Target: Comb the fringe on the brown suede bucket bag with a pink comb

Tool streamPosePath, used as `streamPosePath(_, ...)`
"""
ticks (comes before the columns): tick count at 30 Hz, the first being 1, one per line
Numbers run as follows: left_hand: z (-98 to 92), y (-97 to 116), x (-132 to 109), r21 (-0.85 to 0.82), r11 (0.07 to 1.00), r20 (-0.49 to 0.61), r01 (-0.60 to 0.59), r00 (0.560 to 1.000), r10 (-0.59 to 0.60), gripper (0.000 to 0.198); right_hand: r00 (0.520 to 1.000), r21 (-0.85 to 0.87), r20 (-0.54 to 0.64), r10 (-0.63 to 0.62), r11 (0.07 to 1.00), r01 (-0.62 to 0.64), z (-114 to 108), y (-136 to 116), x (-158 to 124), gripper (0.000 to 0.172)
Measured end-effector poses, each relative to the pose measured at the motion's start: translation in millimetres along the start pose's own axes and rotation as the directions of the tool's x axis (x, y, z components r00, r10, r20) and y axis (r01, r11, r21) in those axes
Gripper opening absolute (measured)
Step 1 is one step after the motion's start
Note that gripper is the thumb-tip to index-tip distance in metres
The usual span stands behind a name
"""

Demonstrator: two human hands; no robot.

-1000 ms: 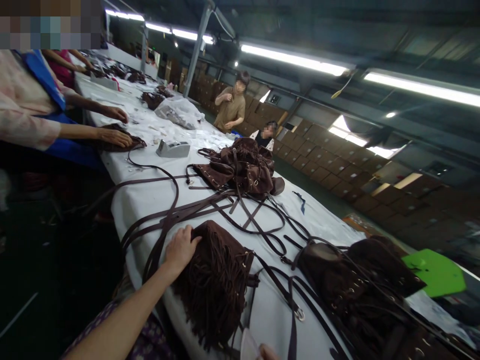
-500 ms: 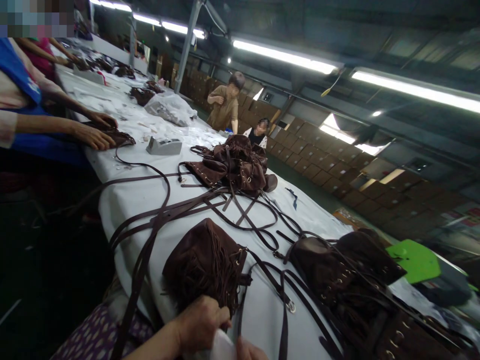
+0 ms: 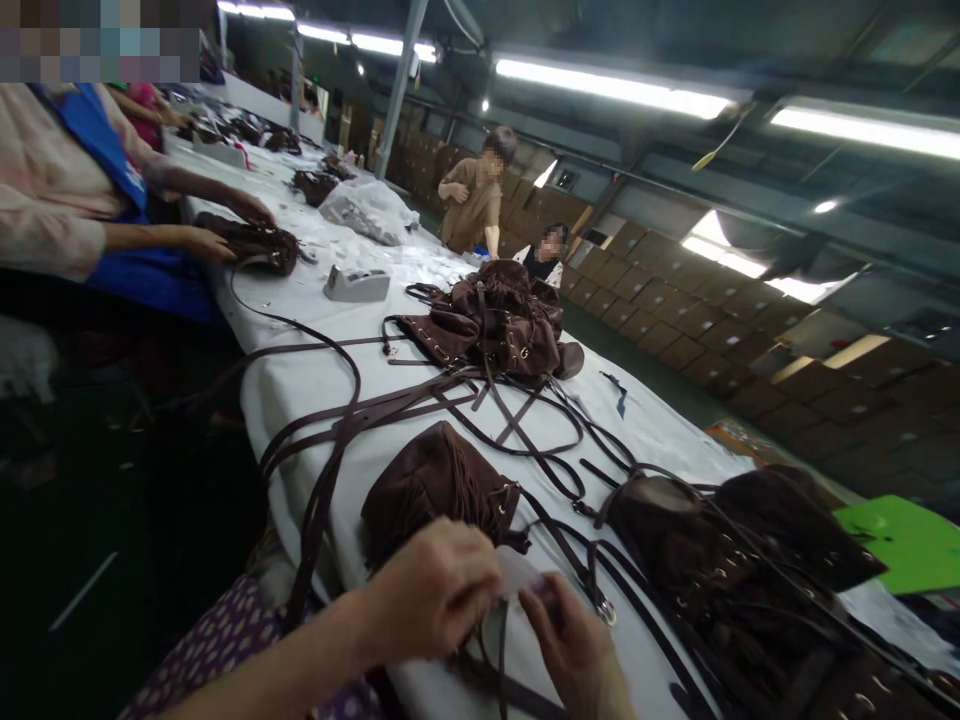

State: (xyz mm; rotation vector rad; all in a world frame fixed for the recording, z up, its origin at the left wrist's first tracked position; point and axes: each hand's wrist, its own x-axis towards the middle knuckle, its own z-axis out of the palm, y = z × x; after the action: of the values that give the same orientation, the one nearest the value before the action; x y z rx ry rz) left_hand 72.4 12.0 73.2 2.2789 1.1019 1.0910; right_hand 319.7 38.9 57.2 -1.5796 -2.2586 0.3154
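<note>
My left hand and my right hand meet near the front edge of the long white table. Both pinch a small white tag between their fingertips. Just beyond them lies a brown fringed suede bag with dark straps trailing off to the left and over the table's edge. Thin straps also pass under my hands.
More brown bags lie on the table: one pile in the middle, another at the right. A tape dispenser stands further back. A co-worker's hands handle a bag at the left. Two people stand across the table. A green sheet lies at right.
My left hand left the fringed bag's top and came down to the near edge. My right hand rose into view, and both now hold the white tag. The view shifted slightly.
</note>
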Motion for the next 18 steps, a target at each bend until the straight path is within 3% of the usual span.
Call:
streamPosePath(2,-9.5,-29.9,15.1,0.125,0.956,-0.235,0.265,0.944,-0.231,0.028,0.979,-0.114,-0.012,-0.206,0.972,0.203,2.5,-7.8,21.7,0.036)
streamPosePath(3,-8.1,-49.0,19.1,0.197,0.921,-0.273,0.337,0.921,-0.279,0.030,0.962,-0.147,0.004,-0.272,0.952,0.269,6.2,-11.9,32.6,0.035)
streamPosePath(6,12.7,-102.8,14.0,0.394,0.835,-0.225,0.384,0.921,-0.317,0.035,0.935,-0.167,0.086,-0.343,0.921,0.353,26.8,-21.5,58.8,0.030)
streamPosePath(8,28.1,-124.4,3.1,0.461,0.798,-0.203,0.388,0.922,-0.331,0.037,0.917,-0.177,0.154,-0.369,0.902,0.393,43.7,-24.5,66.1,0.025)
streamPosePath(12,38.2,-132.7,-7.2,0.513,0.763,-0.180,0.393,0.919,-0.352,0.038,0.900,-0.222,0.260,-0.349,0.886,0.408,59.5,-26.6,58.5,0.019)
streamPosePath(18,34.5,-129.8,-1.0,0.537,0.738,-0.168,0.408,0.910,-0.380,0.040,0.882,-0.233,0.401,-0.249,0.903,0.361,36.1,-45.5,26.4,0.029)
